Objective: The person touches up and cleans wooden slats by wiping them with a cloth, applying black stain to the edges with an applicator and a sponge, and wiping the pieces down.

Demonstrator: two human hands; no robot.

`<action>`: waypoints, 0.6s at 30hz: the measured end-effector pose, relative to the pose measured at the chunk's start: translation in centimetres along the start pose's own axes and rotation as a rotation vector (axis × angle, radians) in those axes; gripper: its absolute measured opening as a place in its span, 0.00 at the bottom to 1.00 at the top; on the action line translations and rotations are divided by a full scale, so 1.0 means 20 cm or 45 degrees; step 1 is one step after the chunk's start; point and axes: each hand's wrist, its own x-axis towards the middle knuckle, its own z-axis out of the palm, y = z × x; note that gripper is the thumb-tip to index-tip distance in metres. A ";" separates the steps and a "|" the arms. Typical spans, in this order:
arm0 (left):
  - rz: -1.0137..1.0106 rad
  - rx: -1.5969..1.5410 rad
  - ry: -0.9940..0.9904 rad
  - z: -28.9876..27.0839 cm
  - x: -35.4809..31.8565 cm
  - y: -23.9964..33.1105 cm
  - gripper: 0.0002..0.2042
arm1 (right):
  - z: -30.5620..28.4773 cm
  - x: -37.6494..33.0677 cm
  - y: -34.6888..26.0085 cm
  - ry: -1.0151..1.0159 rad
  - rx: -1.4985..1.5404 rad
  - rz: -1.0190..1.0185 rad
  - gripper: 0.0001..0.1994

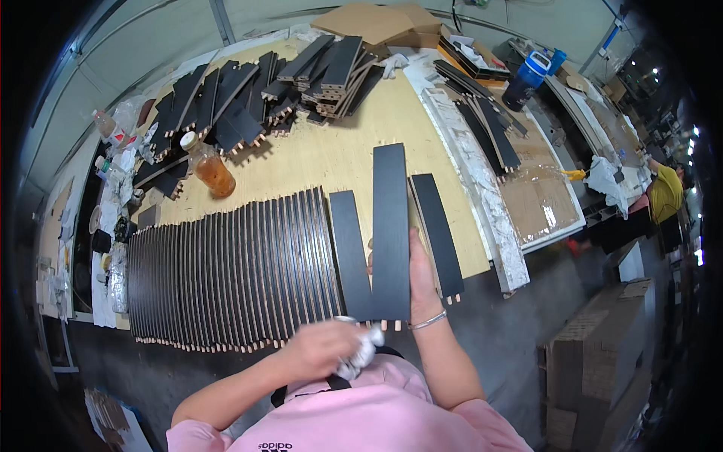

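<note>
My right hand [422,277] is wrapped round a long black board [389,226], its thumb side along the right edge and fingertips showing at the left. The board is tilted up over the near table edge, with wooden dowels [390,325] sticking out of its lower end. Near that end, my left hand [322,349], slightly blurred, is closed on a crumpled white cloth [363,354]. Another black board [349,245] lies flat to the left, partly hidden by the held one. To the right a further dowelled board [437,235] rests on the table.
Many dowelled boards [233,275] stand on edge in a tight row at left. Loose boards [331,71] are piled at the back. A bottle of orange liquid [211,167] stands before them. A white-smeared beam [482,188] runs along the right; beyond it are boards and a blue-lidded jug [527,81].
</note>
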 end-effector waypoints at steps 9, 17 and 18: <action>-0.057 0.538 0.259 -0.06 0.32 0.24 0.16 | 0.11 0.04 0.13 0.114 0.126 -0.013 0.32; 0.061 0.523 0.315 -0.01 0.22 0.13 0.14 | 0.15 0.01 0.21 0.418 -0.113 -0.159 0.25; 0.045 0.443 0.317 -0.01 0.19 0.12 0.13 | 0.13 0.01 0.22 0.413 -0.113 -0.161 0.25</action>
